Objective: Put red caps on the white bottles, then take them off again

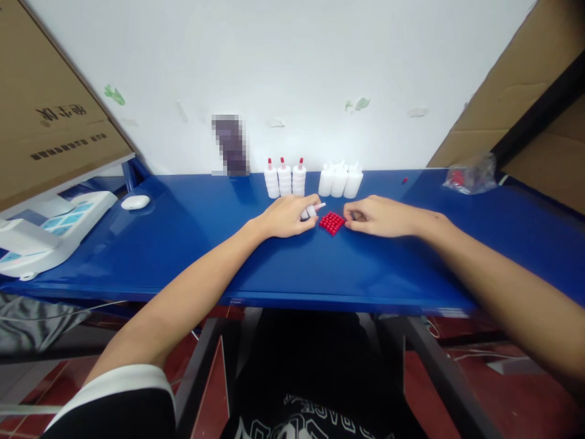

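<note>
My left hand (287, 216) is wrapped round a small white squeeze bottle (309, 213), its pale pointed nozzle tilted to the right and bare of any red cap. A tight cluster of small red caps (332, 223) lies on the blue table between my hands. At the cluster's right edge, my right hand (372, 215) has its fingers curled together; whether a cap is pinched in them is hidden. Behind my left hand stand white bottles with red tips (284, 181). White bottles without red tips (339, 181) stand in a group further right.
The blue table (274, 268) meets a white wall. A white device with blue panels (68, 225) and a white rounded case (136, 202) are on the left. A clear plastic bag with red pieces (470, 175) lies far right, and a loose red cap (404, 180) lies near the wall.
</note>
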`<state>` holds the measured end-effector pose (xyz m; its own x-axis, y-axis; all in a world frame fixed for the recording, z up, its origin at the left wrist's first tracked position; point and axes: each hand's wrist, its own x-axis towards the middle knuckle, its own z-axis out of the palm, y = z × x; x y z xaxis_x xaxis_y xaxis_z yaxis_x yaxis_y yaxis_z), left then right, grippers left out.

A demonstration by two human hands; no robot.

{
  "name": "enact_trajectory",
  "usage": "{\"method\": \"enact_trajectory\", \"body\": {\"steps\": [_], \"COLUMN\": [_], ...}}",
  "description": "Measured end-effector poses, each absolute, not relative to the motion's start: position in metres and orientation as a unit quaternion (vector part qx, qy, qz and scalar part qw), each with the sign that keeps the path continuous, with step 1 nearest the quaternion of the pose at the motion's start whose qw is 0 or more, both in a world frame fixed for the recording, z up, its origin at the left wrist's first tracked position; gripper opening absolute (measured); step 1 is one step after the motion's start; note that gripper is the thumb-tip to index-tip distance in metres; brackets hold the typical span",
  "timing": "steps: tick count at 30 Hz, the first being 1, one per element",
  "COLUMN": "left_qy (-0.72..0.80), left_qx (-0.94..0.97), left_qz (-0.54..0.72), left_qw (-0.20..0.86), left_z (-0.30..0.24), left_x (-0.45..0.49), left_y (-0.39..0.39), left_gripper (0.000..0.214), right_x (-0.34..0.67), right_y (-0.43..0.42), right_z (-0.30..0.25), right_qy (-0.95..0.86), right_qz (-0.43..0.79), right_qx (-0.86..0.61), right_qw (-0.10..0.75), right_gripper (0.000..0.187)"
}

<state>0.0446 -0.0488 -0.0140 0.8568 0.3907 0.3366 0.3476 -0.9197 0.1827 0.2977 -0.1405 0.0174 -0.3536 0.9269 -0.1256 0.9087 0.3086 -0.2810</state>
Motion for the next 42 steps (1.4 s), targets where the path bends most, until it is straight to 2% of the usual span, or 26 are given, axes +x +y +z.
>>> {"method": "enact_trajectory", "body": {"steps": [6,13,20,25,30,38,42], "left_qy": [0.192,0.197,0.191,0.190,0.201,0.199,0.224], "left_qx": [0.963,0.962,0.962,0.963,0.963,0.961,0.958], "left_qz": [0.183,0.179,0.187,0.182,0.168,0.187,0.177], "left_qw": [0.054,0.058,0.058,0.052,0.056,0.052,0.036], "left_z": [-0.015,-0.014,-0.015,-0.013,-0.011,-0.014,-0.016], "left_x": [0.045,0.045,0.045,0.046,0.047,0.053,0.057], "left_y": [-0.048,-0.048,-0.047,-0.049,-0.052,-0.061,-0.064], "left_gripper": [0.032,0.033,0.032,0.031,0.035,0.054,0.068], "right_x": [0.298,0.291,0.289,0.287,0.284,0.286,0.289], "right_y": [-0.140,-0.144,-0.150,-0.152,-0.158,-0.157,-0.155], "right_z": [0.018,0.026,0.027,0.027,0.035,0.033,0.036], "right_qy": [-0.806,-0.797,-0.818,-0.827,-0.776,-0.767,-0.784], "right_qz": [0.155,0.148,0.157,0.187,0.323,0.380,0.350], "right_qx": [-0.570,-0.584,-0.541,-0.504,-0.502,-0.496,-0.501], "right_qw": [0.025,0.028,0.115,0.164,0.202,0.144,0.108], "right_gripper": [0.011,0.012,0.005,0.017,0.027,0.033,0.032]}}
